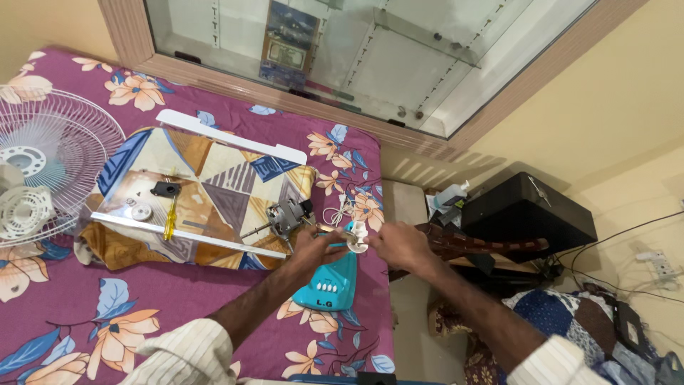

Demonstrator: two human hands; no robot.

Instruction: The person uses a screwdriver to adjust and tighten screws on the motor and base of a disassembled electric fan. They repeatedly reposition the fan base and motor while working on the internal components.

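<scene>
Both hands, left (313,246) and right (400,244), fingers pinching white part (356,239) over teal fan base (331,281) on bed (85,306); motor (288,217) beside.

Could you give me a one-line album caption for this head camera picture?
Both hands, left and right, work at the top of a teal fan base on a floral bedsheet.

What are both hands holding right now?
Left hand: closed on the teal fan base.
Right hand: closed on a small white part at its top.
</scene>
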